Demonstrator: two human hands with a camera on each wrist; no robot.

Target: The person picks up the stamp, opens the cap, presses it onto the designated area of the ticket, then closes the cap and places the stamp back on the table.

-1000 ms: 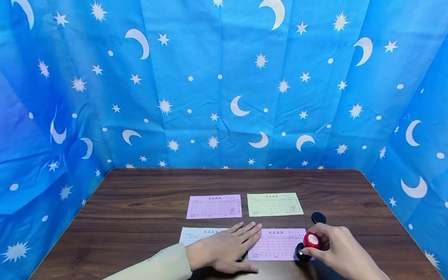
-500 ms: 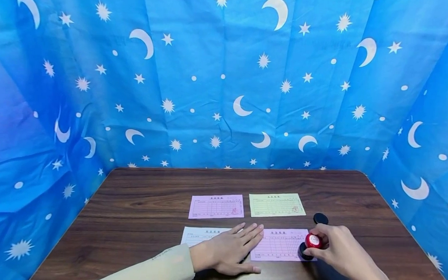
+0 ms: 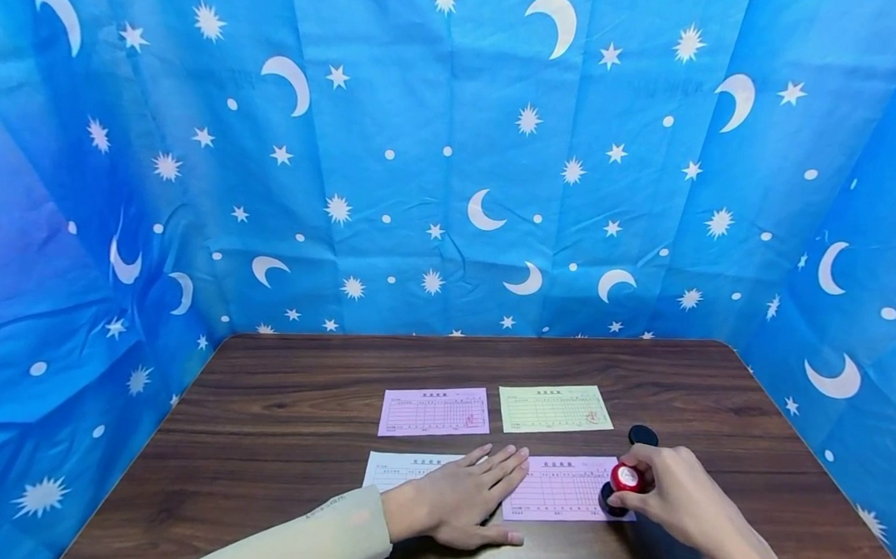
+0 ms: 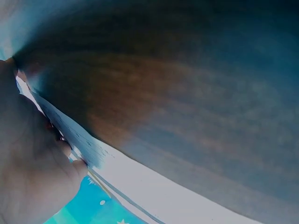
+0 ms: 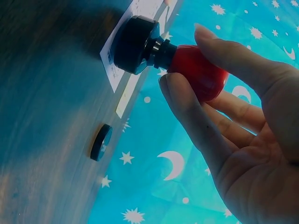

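My right hand (image 3: 682, 502) pinches the red knob of a round stamp (image 3: 625, 477) between thumb and fingers. In the right wrist view the stamp's black base (image 5: 135, 44) faces the paper, right at its surface. It covers the lower right corner of the near pink receipt slip (image 3: 555, 488). My left hand (image 3: 468, 497) lies flat with fingers spread, its fingertips at that slip's left edge. Under the palm is a white slip (image 3: 398, 469), partly hidden. A black round cap (image 3: 643, 436) rests on the table just beyond my right hand.
Farther back on the brown wooden table (image 3: 300, 406) lie another pink slip (image 3: 435, 412) and a yellow-green slip (image 3: 555, 408), each with a red mark at the lower right. A blue curtain (image 3: 396, 102) with moons and stars surrounds the table's back and sides.
The head view has shifted slightly. In my right hand the stamp stands a little more upright over the pink slip's corner than a second ago. My left hand stays on the papers.
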